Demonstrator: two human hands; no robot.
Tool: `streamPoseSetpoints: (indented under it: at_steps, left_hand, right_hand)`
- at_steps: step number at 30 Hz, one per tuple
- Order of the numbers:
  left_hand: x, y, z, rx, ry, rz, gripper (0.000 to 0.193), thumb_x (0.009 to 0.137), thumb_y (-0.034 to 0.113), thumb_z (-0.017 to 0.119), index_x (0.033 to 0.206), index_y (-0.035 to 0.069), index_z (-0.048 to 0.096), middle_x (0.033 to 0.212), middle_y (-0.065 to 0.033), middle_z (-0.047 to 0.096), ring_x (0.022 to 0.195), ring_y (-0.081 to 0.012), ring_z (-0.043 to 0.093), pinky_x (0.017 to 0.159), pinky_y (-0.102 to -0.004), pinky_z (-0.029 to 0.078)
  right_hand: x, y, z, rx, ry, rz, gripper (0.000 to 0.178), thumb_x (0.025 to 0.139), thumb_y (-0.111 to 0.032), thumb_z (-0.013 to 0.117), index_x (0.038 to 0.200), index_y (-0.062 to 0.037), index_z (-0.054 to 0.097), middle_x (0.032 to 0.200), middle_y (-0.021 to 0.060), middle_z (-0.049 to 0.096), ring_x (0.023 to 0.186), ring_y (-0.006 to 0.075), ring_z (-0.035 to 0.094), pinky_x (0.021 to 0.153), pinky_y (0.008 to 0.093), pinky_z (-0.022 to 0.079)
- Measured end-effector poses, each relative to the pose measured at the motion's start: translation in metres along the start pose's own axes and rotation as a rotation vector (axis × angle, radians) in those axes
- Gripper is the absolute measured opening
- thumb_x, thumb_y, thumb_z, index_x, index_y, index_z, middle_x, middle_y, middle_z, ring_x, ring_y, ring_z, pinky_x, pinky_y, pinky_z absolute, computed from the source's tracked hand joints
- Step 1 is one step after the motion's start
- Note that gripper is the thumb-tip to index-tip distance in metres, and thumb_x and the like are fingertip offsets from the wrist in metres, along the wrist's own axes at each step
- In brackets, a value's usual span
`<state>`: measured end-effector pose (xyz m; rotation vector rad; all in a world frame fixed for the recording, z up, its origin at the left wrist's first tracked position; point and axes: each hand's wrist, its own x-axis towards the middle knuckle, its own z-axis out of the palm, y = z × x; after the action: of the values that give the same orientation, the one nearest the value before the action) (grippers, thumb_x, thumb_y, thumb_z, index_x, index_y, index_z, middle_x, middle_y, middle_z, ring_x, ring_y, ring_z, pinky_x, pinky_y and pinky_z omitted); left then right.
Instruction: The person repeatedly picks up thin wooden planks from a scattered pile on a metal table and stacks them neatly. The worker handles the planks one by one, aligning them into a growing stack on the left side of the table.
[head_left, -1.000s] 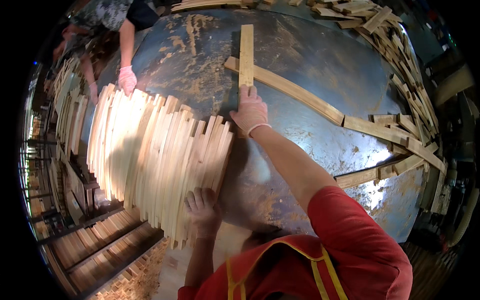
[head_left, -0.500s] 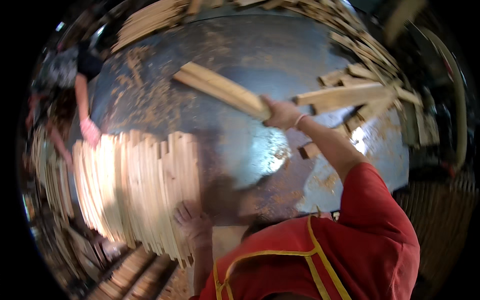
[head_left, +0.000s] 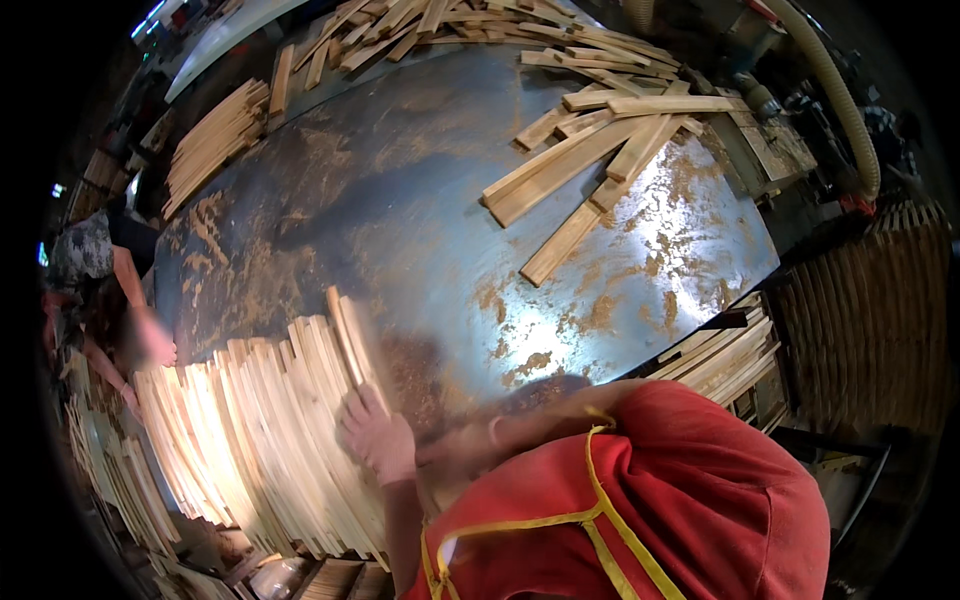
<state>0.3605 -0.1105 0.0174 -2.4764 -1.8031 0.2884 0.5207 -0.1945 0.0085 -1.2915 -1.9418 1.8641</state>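
A row of pale wooden slats (head_left: 265, 430) lies side by side at the near left of the metal-topped table. At its right end stand a few slats (head_left: 349, 335) reaching farther out than the others, their edges blurred. My left hand (head_left: 378, 437) rests on this end with its fingers stretched over the wood. Close beside it, my right hand (head_left: 450, 447) is low against the near edge, its arm bent across my front. Motion blur and the left hand hide the right fingers, so their grip cannot be made out.
Loose boards (head_left: 560, 180) lie crossed at the right of the table (head_left: 400, 220), with a larger heap (head_left: 430, 25) behind. A neat slat stack (head_left: 215, 140) sits far left. A co-worker's hand (head_left: 150, 338) is at the row's left end. Sawdust patches mark the tabletop.
My right hand has come from mid-table back to the near edge, bringing the wooden pieces to the row's right end. My left hand stays at that end. The view has shifted.
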Motion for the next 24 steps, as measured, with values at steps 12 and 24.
streamPoseSetpoints:
  at_steps: [12, 24]
  left_hand:
    - [-0.001, 0.029, 0.02, -0.241, 0.136, 0.062, 0.084, 0.091, 0.027, 0.077, 0.164, 0.005, 0.042, 0.166, -0.0208, 0.044, 0.153, -0.0435, 0.041, 0.128, -0.0561, 0.032]
    - [0.024, 0.151, -0.033, -0.595, -0.048, 0.348, 0.092, 0.087, 0.039, 0.081, 0.165, 0.007, 0.043, 0.164, -0.0244, 0.046, 0.145, -0.0468, 0.05, 0.121, -0.0561, 0.042]
  right_hand:
    - [-0.309, 0.333, -0.343, 0.831, 2.126, 0.513, 0.064, 0.088, -0.049, 0.084, 0.108, 0.0092, 0.069, 0.089, 0.0117, 0.063, 0.073, 0.0224, 0.056, 0.064, 0.0437, 0.046]
    - [-0.215, 0.14, -0.231, 1.47, 1.4, 0.159, 0.038, 0.09, -0.017, 0.08, 0.121, -0.0018, 0.065, 0.098, 0.014, 0.071, 0.089, 0.0281, 0.072, 0.076, 0.0475, 0.062]
